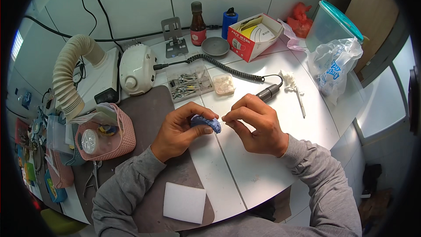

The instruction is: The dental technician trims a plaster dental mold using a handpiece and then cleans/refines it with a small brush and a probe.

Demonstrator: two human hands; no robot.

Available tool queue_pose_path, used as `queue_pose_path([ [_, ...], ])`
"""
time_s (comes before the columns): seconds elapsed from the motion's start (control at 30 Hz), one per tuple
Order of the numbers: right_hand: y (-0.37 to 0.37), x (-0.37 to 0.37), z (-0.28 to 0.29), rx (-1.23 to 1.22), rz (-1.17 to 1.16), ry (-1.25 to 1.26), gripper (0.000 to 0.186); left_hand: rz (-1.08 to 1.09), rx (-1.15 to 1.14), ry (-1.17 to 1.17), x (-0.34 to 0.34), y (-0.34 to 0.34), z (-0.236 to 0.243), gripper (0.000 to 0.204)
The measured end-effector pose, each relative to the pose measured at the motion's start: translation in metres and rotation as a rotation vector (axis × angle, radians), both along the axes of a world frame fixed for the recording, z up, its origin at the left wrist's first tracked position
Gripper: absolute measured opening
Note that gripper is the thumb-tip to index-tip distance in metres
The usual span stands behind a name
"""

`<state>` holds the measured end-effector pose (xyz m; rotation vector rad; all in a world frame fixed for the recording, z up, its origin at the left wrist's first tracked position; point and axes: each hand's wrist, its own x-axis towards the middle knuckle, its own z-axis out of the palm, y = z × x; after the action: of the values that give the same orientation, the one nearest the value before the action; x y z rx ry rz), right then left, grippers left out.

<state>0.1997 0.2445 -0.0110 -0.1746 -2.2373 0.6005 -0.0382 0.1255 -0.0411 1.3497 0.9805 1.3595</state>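
Observation:
My left hand [177, 130] is closed around a blue piece that looks like a dental cast [205, 123], gripped between thumb and fingers above the table. Close to its right side, my right hand [258, 127] makes a pinch with thumb and forefinger. A short, thin pale tip [222, 121] shows between those fingers and the cast; the rest of it is hidden. Behind the right hand a dark rotary handpiece [268, 92] lies on the table, its coiled cord [230, 71] running left toward a white control unit [138, 69].
A case of burs [189, 82] and a small clear box [224, 84] lie beyond my hands. At the left stand a pink basket [127, 127] and a ridged hose [66, 74]. A white foam square [184, 202] lies near the front edge, a white-tufted stick [301, 103] at right.

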Motion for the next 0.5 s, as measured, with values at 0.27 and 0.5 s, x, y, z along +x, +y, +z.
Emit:
queue_pose_path([
  [0.27, -0.0002, 0.0012, 0.0021, 0.013, -0.005, -0.015, 0.019, 0.052, -0.016, -0.021, 0.0052, -0.0009, 0.0049, 0.034],
  [0.5, -0.0027, 0.0014, 0.0016, -0.008, 0.000, -0.014, 0.023, 0.075, -0.029, 0.165, 0.0057, -0.0032, 0.0059, 0.034],
])
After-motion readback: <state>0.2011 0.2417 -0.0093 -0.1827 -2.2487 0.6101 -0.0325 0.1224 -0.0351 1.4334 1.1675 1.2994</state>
